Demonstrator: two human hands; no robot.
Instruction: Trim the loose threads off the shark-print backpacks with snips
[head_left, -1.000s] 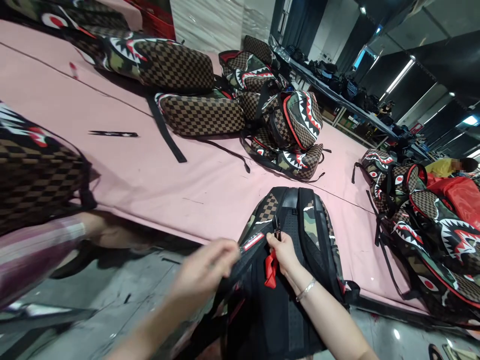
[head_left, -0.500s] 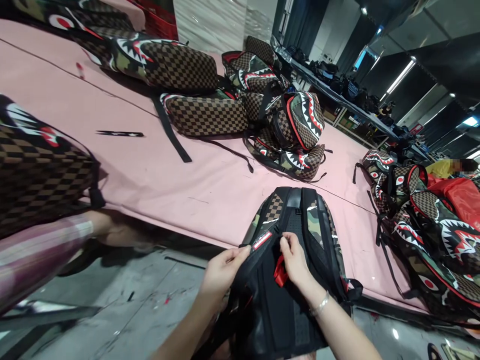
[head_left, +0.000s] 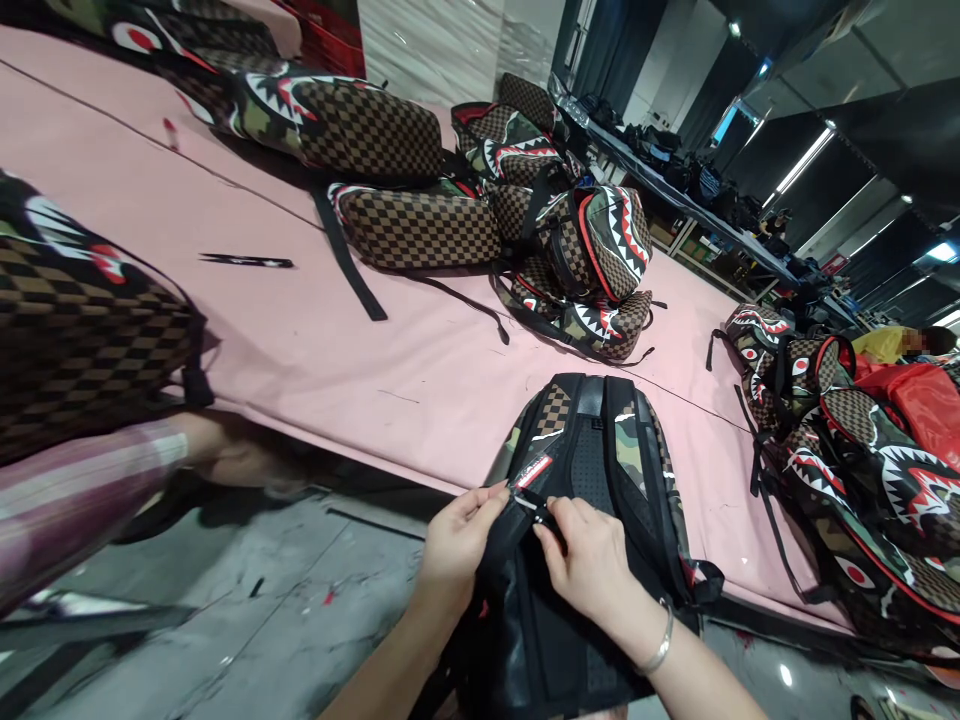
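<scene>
A black backpack (head_left: 592, 600) with checkered and camouflage panels leans upright against the pink table's edge, its straps facing me. My left hand (head_left: 466, 530) is closed in a pinch at the left strap's edge, just below a red and white label (head_left: 534, 470); what the fingertips hold is too small to name. In my right hand (head_left: 589, 550) is a small black thread snipper (head_left: 531, 503), its metal tip pointing left at my left fingertips.
Checkered shark-mouth bags (head_left: 420, 228) lie across the pink table (head_left: 315, 350), with more bags (head_left: 847, 480) at the right. Another snipper (head_left: 246, 261) rests at the left. Another person's arm in a plaid sleeve (head_left: 90, 500) reaches in beside a bag at far left.
My right hand has moved down and turned toward the left strap, and the black snipper now shows in it. A red piece near that hand has gone from view.
</scene>
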